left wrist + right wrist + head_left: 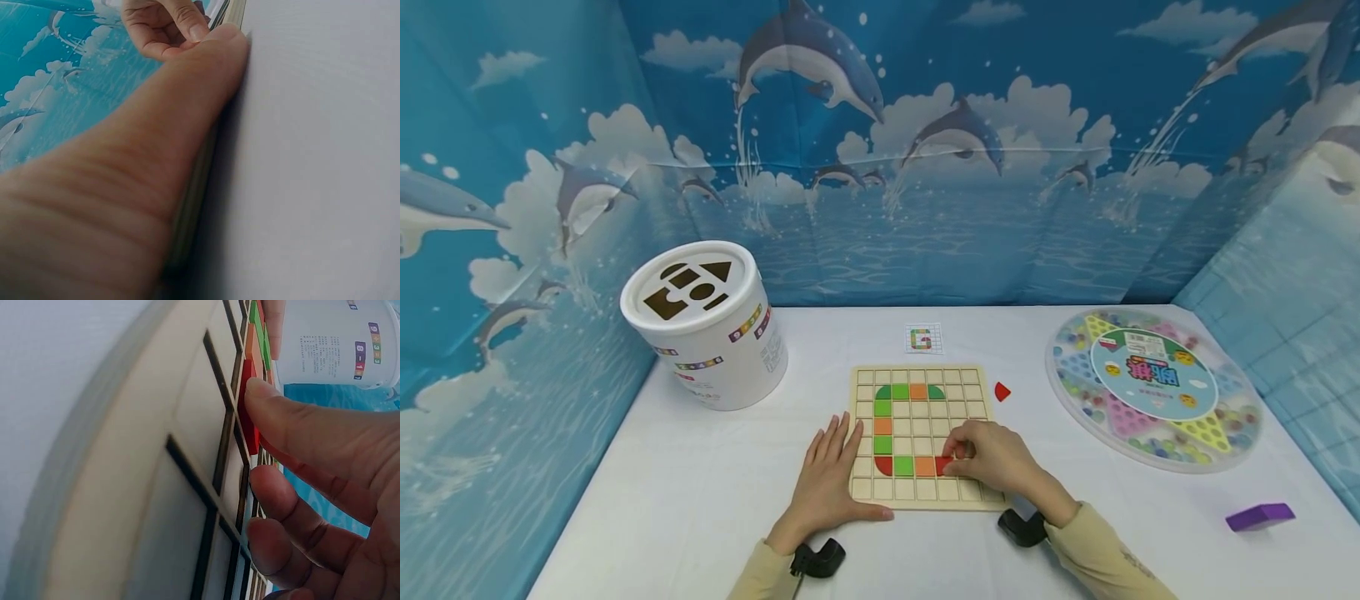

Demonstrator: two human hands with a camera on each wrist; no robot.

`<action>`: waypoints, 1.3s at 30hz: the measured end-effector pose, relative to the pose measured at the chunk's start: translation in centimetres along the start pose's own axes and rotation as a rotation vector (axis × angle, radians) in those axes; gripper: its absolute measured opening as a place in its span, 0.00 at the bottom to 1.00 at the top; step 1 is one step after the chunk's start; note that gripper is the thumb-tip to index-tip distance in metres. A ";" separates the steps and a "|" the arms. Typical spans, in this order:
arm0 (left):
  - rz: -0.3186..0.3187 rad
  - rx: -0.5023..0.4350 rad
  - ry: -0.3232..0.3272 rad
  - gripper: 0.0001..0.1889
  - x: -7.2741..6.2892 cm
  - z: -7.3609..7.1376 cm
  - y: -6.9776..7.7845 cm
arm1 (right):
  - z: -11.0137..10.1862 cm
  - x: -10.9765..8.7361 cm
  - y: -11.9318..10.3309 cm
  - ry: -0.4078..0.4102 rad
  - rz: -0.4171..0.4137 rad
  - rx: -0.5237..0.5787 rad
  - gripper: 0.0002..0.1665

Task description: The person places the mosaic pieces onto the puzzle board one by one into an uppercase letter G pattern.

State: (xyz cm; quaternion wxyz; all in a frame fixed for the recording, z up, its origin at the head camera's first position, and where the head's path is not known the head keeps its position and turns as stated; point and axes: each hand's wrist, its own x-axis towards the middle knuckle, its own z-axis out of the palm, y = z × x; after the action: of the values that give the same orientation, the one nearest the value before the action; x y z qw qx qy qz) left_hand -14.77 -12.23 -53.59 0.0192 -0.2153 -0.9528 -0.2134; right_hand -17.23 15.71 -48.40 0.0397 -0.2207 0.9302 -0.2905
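A square wooden grid board (921,427) lies on the white table. Green, orange and red tiles on it trace a G-like outline, with a red rounded corner (883,466) at lower left. My left hand (827,483) lies along the board's left edge, fingers straight and thumb stretched along the near edge. With thumb and forefinger, my right hand (996,457) pinches a red tile (249,419) at the right end of the bottom row, beside an orange tile (925,466). In the right wrist view, its other fingers curl loosely close over the grid.
A loose red piece (1002,392) lies right of the board. Behind it is a small pattern card (923,338). A white bucket (730,367) with shaped holes in its lid stands at left. At right are a round marble game board (1153,387) and a purple block (1259,517).
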 end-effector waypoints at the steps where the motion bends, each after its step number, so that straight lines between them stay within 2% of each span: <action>1: -0.001 -0.001 -0.003 0.68 0.0 0.0 0.0 | 0.0 0.0 0.0 -0.001 0.001 0.003 0.11; 7: 0.003 -0.001 -0.002 0.69 0.0 0.0 0.0 | -0.3 -0.4 0.2 -0.003 -0.010 0.064 0.09; 12: 0.010 0.005 0.009 0.68 0.0 -0.1 0.1 | -1.7 -1.0 1.5 0.031 0.004 0.135 0.06; 17: 0.013 0.004 0.016 0.68 0.0 -0.1 0.2 | -4.0 -2.3 2.8 0.126 0.101 0.113 0.05; 21: 0.019 0.001 0.023 0.68 0.0 -0.2 0.2 | -5.8 -3.6 3.9 0.204 0.130 0.078 0.06; 24: 0.028 -0.001 0.035 0.68 0.0 -0.2 0.2 | -6.9 -4.5 4.7 0.225 0.159 0.049 0.08; 31: 0.023 0.008 0.025 0.68 0.0 -0.2 0.1 | -7.9 -6.7 6.0 0.139 0.258 0.058 0.11; 36: 0.010 0.011 0.012 0.68 0.0 -0.2 0.1 | -7.3 -8.3 6.5 0.026 0.307 0.088 0.18; 39: 0.010 0.015 0.009 0.68 0.0 -0.2 0.1 | -6.6 -9.1 6.8 -0.035 0.309 0.089 0.22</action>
State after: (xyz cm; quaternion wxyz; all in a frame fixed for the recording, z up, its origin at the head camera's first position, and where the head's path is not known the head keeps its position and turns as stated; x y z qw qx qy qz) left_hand -14.69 -12.21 -53.38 0.0262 -0.2191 -0.9531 -0.2072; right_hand -13.02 28.13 -47.18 0.1096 -0.0782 0.9385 -0.3180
